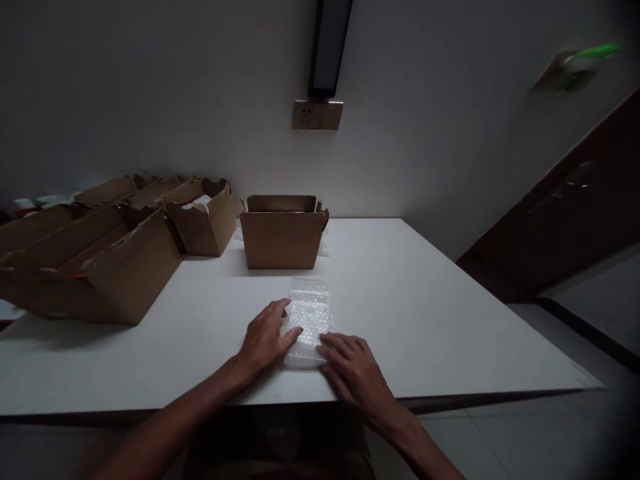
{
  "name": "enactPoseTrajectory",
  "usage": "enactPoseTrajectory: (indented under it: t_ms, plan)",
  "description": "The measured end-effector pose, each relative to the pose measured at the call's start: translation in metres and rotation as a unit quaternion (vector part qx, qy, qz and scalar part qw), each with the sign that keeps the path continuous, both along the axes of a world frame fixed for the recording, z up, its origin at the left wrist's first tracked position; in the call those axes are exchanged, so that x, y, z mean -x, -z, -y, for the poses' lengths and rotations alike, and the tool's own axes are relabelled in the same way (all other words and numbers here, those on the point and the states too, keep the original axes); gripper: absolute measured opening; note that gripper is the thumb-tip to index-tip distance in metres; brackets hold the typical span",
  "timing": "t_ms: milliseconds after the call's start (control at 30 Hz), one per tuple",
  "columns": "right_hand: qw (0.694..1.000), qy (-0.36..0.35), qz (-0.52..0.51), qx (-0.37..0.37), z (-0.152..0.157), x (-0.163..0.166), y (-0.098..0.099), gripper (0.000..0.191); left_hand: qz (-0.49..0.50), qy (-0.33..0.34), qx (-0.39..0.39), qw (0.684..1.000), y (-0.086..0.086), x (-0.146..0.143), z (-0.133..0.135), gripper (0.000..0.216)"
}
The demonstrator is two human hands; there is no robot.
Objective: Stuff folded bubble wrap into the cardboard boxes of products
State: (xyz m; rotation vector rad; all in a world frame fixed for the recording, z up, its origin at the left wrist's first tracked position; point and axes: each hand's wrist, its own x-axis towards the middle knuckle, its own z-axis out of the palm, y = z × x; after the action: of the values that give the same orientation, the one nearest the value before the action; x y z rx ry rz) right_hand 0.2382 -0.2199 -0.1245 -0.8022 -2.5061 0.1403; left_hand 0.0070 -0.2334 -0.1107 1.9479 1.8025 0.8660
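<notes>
A clear bubble wrap bag [309,320] lies flat on the white table, its long side pointing away from me. Whether anything is inside I cannot tell. My left hand [265,335] rests at its left edge, thumb stretched over the top and fingers apart along the side. At the lower right edge, my right hand [357,373] lies palm down with its fingers extended onto the plastic. Neither hand is wrapped round it. Just beyond the bag's far end stands an open cardboard box [283,240].
Several open cardboard boxes stand on the left, among them a large one [135,280] and a smaller one [215,220] with items inside. The white table [415,307] ends in front of me and at the right. A wall socket [317,115] sits behind; a dark door [575,200] is at right.
</notes>
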Motion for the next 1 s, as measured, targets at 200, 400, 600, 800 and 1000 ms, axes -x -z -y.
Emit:
enactPoseTrajectory:
  t_ms: [200, 400, 600, 800, 1000]
  plan:
    - [0.99, -0.026, -0.067, 0.125, -0.007, 0.007, -0.007, 0.021, -0.005, 0.12, -0.067, 0.99, 0.004, -0.001, 0.05, 0.033]
    - [0.991, 0.046, -0.129, -0.011, 0.003, 0.004, -0.014, 0.031, 0.075, -0.002, 0.091, 0.993, 0.002, 0.002, 0.038, 0.042]
    - [0.998, -0.019, 0.006, -0.064, -0.005, 0.025, -0.008, 0.03, 0.0, 0.003, -0.073, 0.997, 0.013, 0.006, 0.027, 0.048]
    - [0.995, -0.049, -0.046, 0.074, -0.001, 0.022, -0.008, 0.021, -0.006, 0.1, -0.025, 0.995, 0.004, 0.011, 0.063, 0.043]
    - [0.999, 0.016, -0.024, -0.042, 0.008, 0.021, -0.012, 0.039, -0.02, 0.001, 0.039, 0.999, 0.003, 0.017, 0.042, 0.041]
